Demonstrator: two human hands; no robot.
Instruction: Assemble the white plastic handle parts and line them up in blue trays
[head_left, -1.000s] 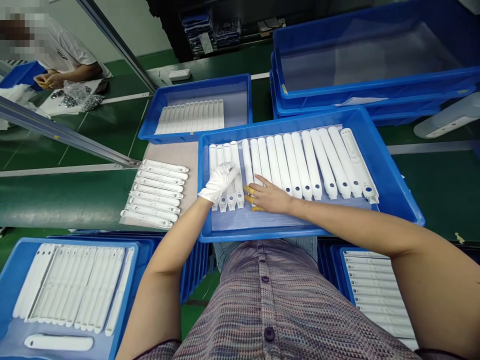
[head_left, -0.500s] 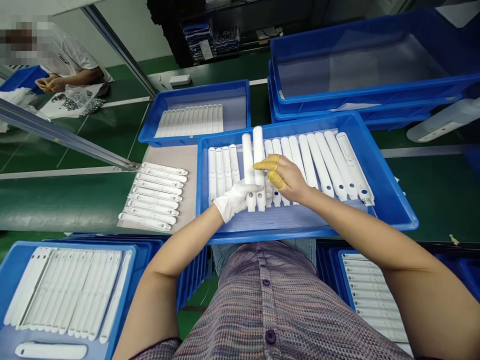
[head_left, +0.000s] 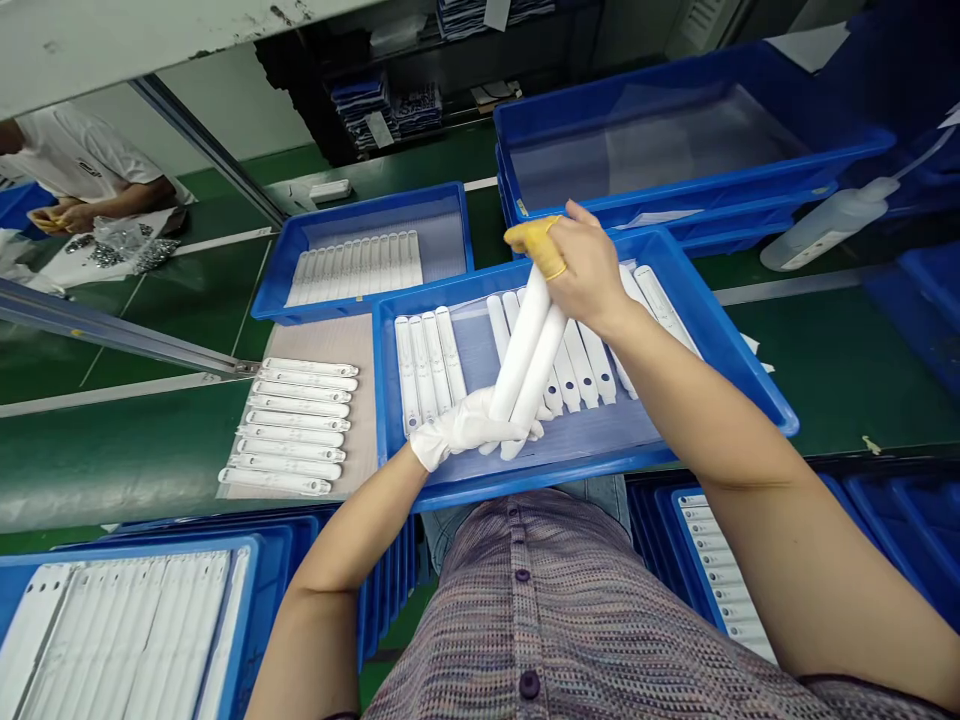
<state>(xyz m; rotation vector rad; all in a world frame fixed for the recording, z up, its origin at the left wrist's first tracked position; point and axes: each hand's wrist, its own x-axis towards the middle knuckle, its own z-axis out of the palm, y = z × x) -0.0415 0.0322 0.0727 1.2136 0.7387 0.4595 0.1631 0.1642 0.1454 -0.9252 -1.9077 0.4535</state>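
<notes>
Slippage looks like the likeliest trouble with the two white strips [head_left: 517, 360], which slant side by side, touching, above the near blue tray [head_left: 585, 473], their far ends leaning right. The gloved left hand [head_left: 472, 425] is wrapped round the near ends, its grip closed on both. The right hand [head_left: 577, 260], yellow covers [head_left: 536, 240] on its fingers, is closed over the far ends; how hard either hand presses, I cannot tell. Smooth strip faces against a smooth glove could let one piece slide past the other, most of all if one hand loosened first.

A dropped strip would probably knock the plain-backed strips [head_left: 589, 365] lying to the right in the tray, or the four patterned strips [head_left: 427, 365] to the left, putting either row out of line. Rubbing between the held pair might also scuff them, since nothing seems to separate them.

The right forearm [head_left: 675, 390] passes low over the tray's right part, so a dip of the elbow could nudge strips there. On the left, the strips on the pale sheet [head_left: 292, 425], spread on the green surface [head_left: 150, 440], lie near the left forearm [head_left: 360, 540]; a wide leftward swing could disturb them.
</notes>
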